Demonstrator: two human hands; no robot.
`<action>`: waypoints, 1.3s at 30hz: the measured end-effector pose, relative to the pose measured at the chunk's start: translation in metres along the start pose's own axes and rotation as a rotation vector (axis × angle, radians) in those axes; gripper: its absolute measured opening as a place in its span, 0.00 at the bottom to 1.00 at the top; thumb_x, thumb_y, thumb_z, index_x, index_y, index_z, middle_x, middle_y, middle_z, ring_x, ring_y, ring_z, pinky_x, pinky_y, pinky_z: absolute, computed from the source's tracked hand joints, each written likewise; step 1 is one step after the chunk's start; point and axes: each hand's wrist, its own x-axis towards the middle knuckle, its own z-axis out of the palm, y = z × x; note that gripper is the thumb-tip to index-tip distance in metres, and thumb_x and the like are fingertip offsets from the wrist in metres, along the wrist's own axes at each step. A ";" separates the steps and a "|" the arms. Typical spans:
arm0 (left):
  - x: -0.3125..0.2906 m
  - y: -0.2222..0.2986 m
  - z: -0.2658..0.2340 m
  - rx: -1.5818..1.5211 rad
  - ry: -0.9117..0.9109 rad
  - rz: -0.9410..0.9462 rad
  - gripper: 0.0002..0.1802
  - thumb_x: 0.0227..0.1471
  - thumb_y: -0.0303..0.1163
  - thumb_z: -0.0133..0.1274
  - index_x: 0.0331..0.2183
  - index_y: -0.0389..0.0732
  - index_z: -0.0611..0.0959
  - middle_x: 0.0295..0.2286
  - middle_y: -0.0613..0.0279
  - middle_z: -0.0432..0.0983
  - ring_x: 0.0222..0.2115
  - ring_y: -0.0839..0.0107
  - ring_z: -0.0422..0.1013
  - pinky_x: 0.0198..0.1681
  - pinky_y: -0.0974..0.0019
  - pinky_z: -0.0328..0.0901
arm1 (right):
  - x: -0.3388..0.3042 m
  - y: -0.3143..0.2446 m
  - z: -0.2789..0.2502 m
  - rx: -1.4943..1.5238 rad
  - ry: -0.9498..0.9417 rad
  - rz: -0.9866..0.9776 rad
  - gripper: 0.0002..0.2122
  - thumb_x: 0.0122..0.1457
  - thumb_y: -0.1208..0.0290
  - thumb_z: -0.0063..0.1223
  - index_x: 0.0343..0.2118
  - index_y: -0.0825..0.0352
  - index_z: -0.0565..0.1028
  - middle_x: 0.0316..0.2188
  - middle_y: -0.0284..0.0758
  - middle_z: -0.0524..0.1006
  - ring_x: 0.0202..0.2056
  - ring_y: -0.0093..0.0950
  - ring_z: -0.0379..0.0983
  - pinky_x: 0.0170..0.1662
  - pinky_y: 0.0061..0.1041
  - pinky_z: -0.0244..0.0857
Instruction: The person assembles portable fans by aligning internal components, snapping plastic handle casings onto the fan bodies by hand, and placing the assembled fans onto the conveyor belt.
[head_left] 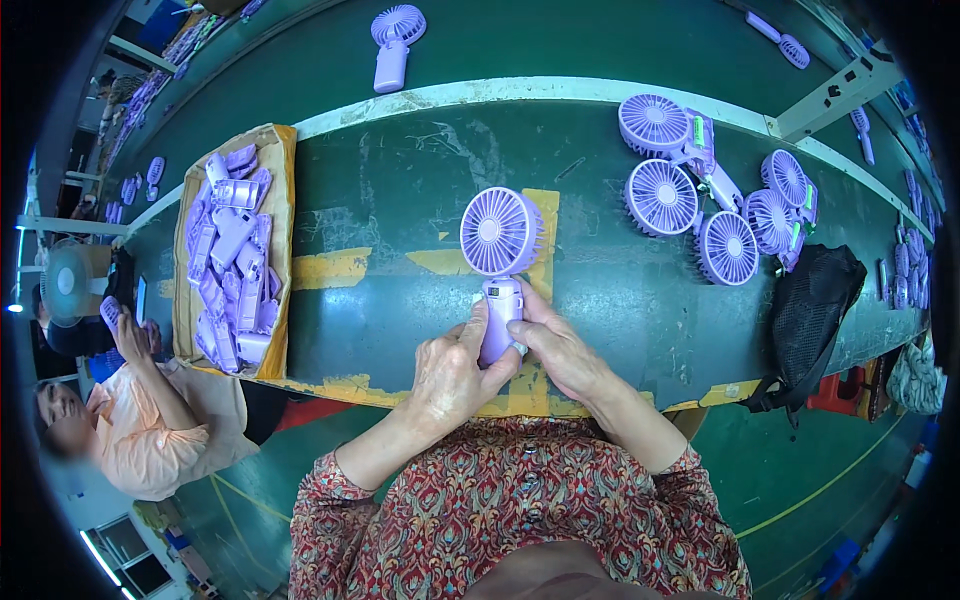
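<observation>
At the far left, a white standing fan [68, 280] is partly in view, and near it a co-worker [165, 430] in a pale orange shirt holds up a small purple fan [110, 312]. Next comes an open cardboard box [284, 215] on the green surface [370, 325], filled with a loose pile of purple plastic parts [235, 240]. Farther back, beyond a pale rail [450, 95], another purple fan [391, 62] lies by itself. In the middle, near the front edge of the surface, the person's left hand [445, 375] grips the left side and lower end of a purple handheld fan [498, 240], thumb up along the handle. The fan's round head points away from the person, and a small dark window shows at the top of the handle. The right hand [560, 350] grips the same handle from the right, its fingers behind it and its thumb across the front. Yellow tape [544, 225] runs along the surface just beside the fan. To the right, a bunch of purple fans [660, 195] lies close together, some overlapping, with green patches showing among them. Past these, a black bag [815, 320] hangs over the front edge, near a red stool [838, 390].
</observation>
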 end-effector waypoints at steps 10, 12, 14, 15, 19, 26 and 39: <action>-0.005 0.000 0.005 0.123 0.015 0.055 0.36 0.39 0.38 0.60 0.44 0.20 0.69 0.22 0.41 0.75 0.18 0.53 0.74 0.20 0.58 0.69 | 0.002 0.004 0.013 -0.267 0.157 -0.151 0.20 0.62 0.66 0.44 0.54 0.69 0.61 0.46 0.34 0.69 0.46 0.21 0.65 0.50 0.22 0.60; -0.006 0.001 0.005 0.139 0.005 0.062 0.37 0.41 0.40 0.59 0.45 0.20 0.68 0.22 0.41 0.74 0.18 0.53 0.74 0.19 0.57 0.68 | 0.001 0.003 0.015 -0.172 0.171 -0.134 0.19 0.61 0.67 0.45 0.53 0.69 0.63 0.45 0.33 0.70 0.44 0.21 0.66 0.49 0.21 0.61; -0.007 0.003 0.003 0.114 0.007 0.054 0.37 0.39 0.37 0.62 0.46 0.23 0.68 0.22 0.40 0.75 0.20 0.52 0.75 0.23 0.58 0.70 | 0.001 0.004 0.013 -0.076 0.186 -0.118 0.18 0.61 0.68 0.46 0.51 0.69 0.64 0.43 0.32 0.71 0.43 0.20 0.66 0.48 0.21 0.62; -0.007 0.001 0.004 0.109 0.016 0.052 0.37 0.39 0.37 0.62 0.46 0.23 0.68 0.22 0.40 0.75 0.20 0.52 0.75 0.23 0.58 0.70 | 0.002 0.007 0.009 -0.012 0.177 -0.100 0.18 0.60 0.68 0.46 0.51 0.70 0.64 0.45 0.34 0.70 0.44 0.21 0.66 0.49 0.22 0.62; -0.003 -0.015 0.009 -0.305 -0.035 -0.129 0.31 0.46 0.44 0.57 0.41 0.28 0.69 0.26 0.45 0.76 0.24 0.58 0.76 0.27 0.59 0.69 | 0.000 0.003 0.006 0.241 0.125 -0.180 0.19 0.60 0.69 0.46 0.52 0.71 0.62 0.48 0.40 0.69 0.49 0.28 0.66 0.54 0.29 0.60; 0.003 -0.019 0.008 -0.761 -0.386 -0.249 0.23 0.52 0.44 0.49 0.35 0.30 0.70 0.23 0.49 0.75 0.24 0.63 0.75 0.28 0.60 0.69 | -0.009 -0.007 0.013 0.236 0.101 -0.262 0.20 0.59 0.71 0.47 0.53 0.70 0.60 0.49 0.42 0.68 0.51 0.33 0.65 0.55 0.33 0.59; 0.002 -0.019 0.008 -0.567 -0.165 0.026 0.20 0.48 0.38 0.52 0.35 0.29 0.71 0.21 0.44 0.74 0.22 0.54 0.74 0.25 0.58 0.69 | -0.006 -0.014 0.019 0.226 0.122 -0.285 0.19 0.57 0.71 0.51 0.49 0.69 0.62 0.44 0.43 0.70 0.45 0.32 0.70 0.50 0.32 0.64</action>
